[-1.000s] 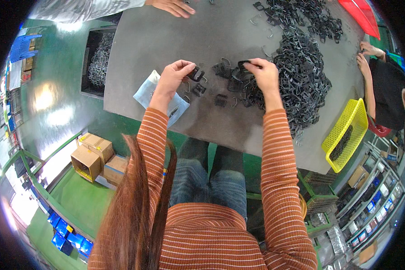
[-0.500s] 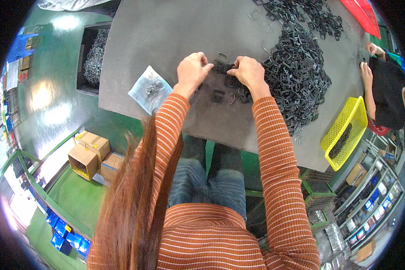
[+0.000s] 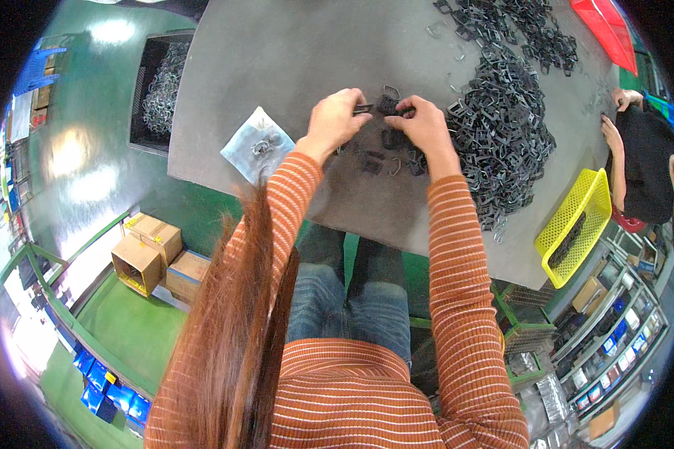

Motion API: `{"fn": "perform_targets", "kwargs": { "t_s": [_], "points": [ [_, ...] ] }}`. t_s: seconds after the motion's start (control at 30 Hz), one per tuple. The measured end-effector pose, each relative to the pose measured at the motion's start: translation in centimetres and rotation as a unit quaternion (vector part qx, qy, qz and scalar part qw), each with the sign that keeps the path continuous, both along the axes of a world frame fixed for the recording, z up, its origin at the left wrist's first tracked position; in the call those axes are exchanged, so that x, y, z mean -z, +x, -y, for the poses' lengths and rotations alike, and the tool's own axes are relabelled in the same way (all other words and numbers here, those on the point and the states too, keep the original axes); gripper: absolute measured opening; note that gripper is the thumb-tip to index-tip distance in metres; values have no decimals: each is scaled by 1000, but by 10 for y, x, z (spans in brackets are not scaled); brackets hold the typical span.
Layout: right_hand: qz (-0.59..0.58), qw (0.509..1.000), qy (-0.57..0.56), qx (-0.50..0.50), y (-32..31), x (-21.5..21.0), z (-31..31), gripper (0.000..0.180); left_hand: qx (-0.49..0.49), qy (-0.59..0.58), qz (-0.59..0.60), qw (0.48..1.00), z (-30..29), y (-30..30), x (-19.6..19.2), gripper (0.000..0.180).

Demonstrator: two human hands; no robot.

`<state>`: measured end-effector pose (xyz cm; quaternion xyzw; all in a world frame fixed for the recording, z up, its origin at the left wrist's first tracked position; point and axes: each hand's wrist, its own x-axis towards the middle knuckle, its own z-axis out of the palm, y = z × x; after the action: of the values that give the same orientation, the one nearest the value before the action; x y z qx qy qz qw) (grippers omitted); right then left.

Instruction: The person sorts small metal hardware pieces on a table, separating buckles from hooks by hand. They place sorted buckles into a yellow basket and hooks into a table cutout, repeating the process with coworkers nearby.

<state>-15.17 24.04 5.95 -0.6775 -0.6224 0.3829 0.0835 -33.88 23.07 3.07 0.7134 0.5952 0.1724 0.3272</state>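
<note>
A small black clip sits just above the frame's centre, pinched between both hands over the grey table: the left hand closes its fingertips on the clip's left end, the right hand curls around its right side. A few loose black pieces lie directly below the hands, and the big heap of black clips spreads to the right. A small clear bag lies to the left. With so slight a pinch, the clip could slip and drop among the loose pieces; a sleeve could also drag the heap's edge.
</note>
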Motion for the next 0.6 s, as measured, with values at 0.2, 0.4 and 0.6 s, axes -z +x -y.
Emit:
{"fn": "perform_targets", "kwargs": {
  "t_s": [0.2,0.4,0.6],
  "points": [
    [181,981,63,-1,-26,9,0,31,-108,-341,539,762,15,-46,-33,16],
    [140,985,76,-66,-25,4,-5,28,-48,-141,187,971,60,-8,-23,23],
    [104,993,59,-12,-13,1,-15,34,-78,6,16,997,96,30,-27,21]
  ]
}}
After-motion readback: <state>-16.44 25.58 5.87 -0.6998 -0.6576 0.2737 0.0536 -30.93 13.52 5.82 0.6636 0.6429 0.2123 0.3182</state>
